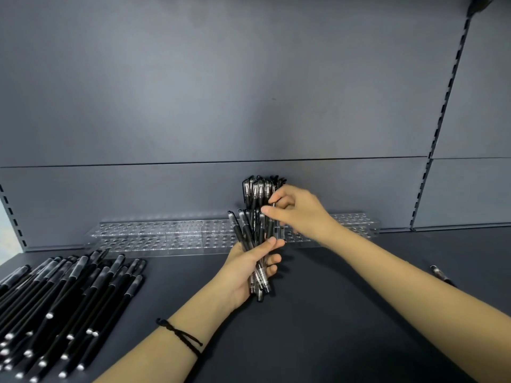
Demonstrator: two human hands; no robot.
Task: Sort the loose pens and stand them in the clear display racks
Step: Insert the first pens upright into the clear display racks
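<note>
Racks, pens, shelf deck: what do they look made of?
Racks: clear glossy plastic, likely acrylic; shelf shows through, hole rims glint.
Pens: matte black plastic barrels, translucent caps, shiny silvery ends, possibly metal.
Shelf deck: matte dark grey, probably painted metal, judging by the slotted upright.

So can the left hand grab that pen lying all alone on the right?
Probably not now. The left hand grips a bundle of pens, so it is full, and the right arm lies across between it and the lone pen, the right hand pinching a single pen.
</note>
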